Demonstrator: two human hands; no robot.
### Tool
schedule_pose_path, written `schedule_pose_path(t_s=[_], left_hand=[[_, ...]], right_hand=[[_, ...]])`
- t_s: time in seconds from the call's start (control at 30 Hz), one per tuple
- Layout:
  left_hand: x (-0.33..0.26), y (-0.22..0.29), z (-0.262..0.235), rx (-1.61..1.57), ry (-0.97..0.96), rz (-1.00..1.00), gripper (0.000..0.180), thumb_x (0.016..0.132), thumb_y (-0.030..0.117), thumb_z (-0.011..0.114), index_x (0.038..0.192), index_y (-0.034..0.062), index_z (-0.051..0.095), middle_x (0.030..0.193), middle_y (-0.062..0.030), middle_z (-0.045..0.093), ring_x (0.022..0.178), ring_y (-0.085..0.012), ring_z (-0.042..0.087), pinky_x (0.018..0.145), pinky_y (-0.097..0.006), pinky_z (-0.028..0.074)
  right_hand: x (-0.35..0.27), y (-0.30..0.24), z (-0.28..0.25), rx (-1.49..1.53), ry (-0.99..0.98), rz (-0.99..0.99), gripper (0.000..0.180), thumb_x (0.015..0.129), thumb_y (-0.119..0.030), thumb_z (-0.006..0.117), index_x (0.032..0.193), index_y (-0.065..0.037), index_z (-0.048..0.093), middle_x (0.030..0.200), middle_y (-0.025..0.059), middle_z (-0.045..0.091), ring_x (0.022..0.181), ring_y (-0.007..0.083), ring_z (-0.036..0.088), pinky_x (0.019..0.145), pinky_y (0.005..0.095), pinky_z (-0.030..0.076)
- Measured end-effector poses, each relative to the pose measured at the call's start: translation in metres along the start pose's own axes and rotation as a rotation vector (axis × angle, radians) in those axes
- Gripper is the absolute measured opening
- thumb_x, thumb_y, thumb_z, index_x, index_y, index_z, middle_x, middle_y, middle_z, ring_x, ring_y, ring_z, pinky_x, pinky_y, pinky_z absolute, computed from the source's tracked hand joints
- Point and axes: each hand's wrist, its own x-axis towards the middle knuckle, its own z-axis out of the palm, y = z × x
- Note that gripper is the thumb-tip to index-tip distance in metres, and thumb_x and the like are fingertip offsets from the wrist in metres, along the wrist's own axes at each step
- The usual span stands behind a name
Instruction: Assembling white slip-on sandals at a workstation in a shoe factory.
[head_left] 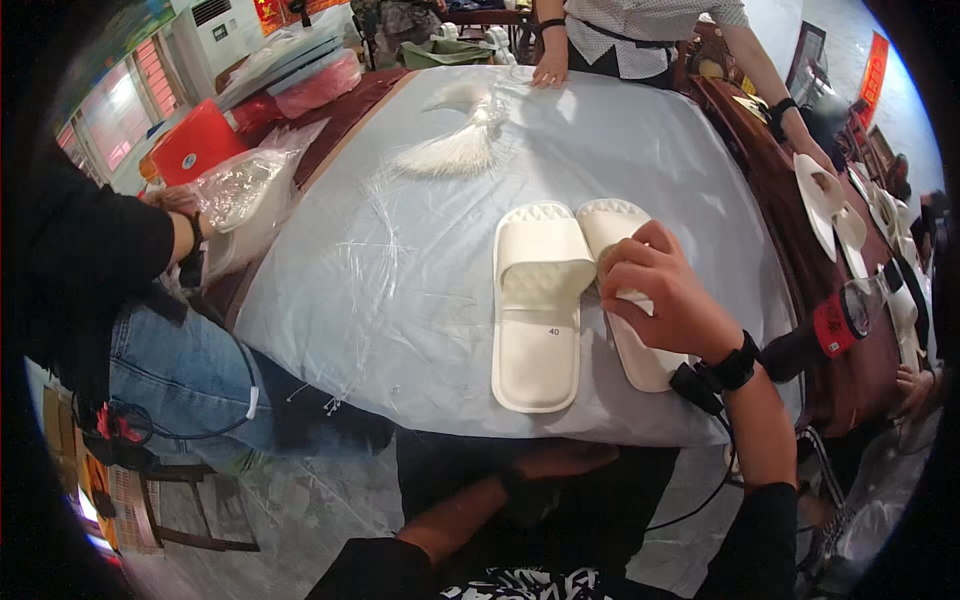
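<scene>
A pair of cream slippers lies on the grey-covered table in front of me, toes pointing away. The left slipper (pixel 537 330) is in full view, with a small printed mark on its footbed. Over the strap of the right slipper (pixel 650 360) is my right hand (pixel 665 290), its fingers curled together and hiding much of the strap. Whatever those fingertips hold, if anything, is hidden. My left hand (pixel 565 459) is low at the table's near edge, dark and smeared by motion, apart from the slippers.
Thin clear plastic strands (pixel 375 265) and a white bristly bundle (pixel 465 145) lie on the table (pixel 330 330). At left, a person handles a clear plastic bag (pixel 255 195). Another stands opposite, one hand near slippers (pixel 820 205). A dark red-labelled bottle (pixel 830 325) is at right.
</scene>
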Motion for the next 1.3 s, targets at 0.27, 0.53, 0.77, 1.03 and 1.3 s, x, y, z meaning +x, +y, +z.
schedule_pose_path(t_s=[0.27,0.53,0.77,1.03,1.3], left_hand=[[0.031,-0.065,0.035,-0.019,0.038,0.073,0.054,0.097,0.047,0.052,0.135,0.0084,0.049,0.138,-0.0164,0.051,0.129,-0.0304,0.046,0.111,-0.042,0.032],[0.032,-0.095,0.039,0.225,0.175,0.323,0.045,0.099,0.04,0.051,0.13,0.006,0.053,0.135,-0.0206,0.053,0.125,-0.0338,0.05,0.107,-0.045,0.036],[0.032,-0.059,0.033,0.284,0.018,0.16,0.046,0.097,0.036,0.057,0.125,-0.0004,0.055,0.124,-0.0206,0.059,0.117,-0.033,0.055,0.103,-0.044,0.039],[0.045,-0.113,0.042,0.052,0.001,0.008,0.045,0.096,0.03,0.058,0.129,-0.0008,0.052,0.117,-0.0153,0.059,0.104,-0.0283,0.056,0.096,-0.042,0.043],[0.032,-0.134,0.047,0.347,0.181,0.295,0.046,0.098,0.036,0.052,0.132,0.0062,0.052,0.138,-0.0188,0.051,0.129,-0.0345,0.046,0.111,-0.046,0.032]], right_hand=[[-0.003,0.02,0.003,0.162,0.373,0.205,0.012,0.086,-0.003,0.063,0.095,-0.005,0.057,0.1,0.0087,0.061,0.098,0.0292,0.053,0.091,0.0374,0.042],[0.001,0.034,0.008,0.095,0.323,0.194,0.008,0.087,-0.009,0.067,0.092,-0.007,0.061,0.102,0.0062,0.063,0.102,0.0266,0.054,0.092,0.0362,0.042],[-0.016,0.039,0.008,0.154,0.38,0.127,0.007,0.087,-0.009,0.065,0.087,-0.007,0.058,0.092,0.0056,0.061,0.097,0.0278,0.054,0.091,0.0384,0.041],[-0.007,0.029,0.008,0.175,0.4,0.178,0.007,0.085,-0.008,0.067,0.085,-0.007,0.06,0.09,0.0063,0.062,0.094,0.0271,0.055,0.089,0.037,0.042],[0.0,0.034,0.008,0.161,0.424,0.125,0.008,0.081,-0.006,0.069,0.085,-0.006,0.062,0.09,0.0123,0.065,0.09,0.0333,0.058,0.083,0.0415,0.046]])
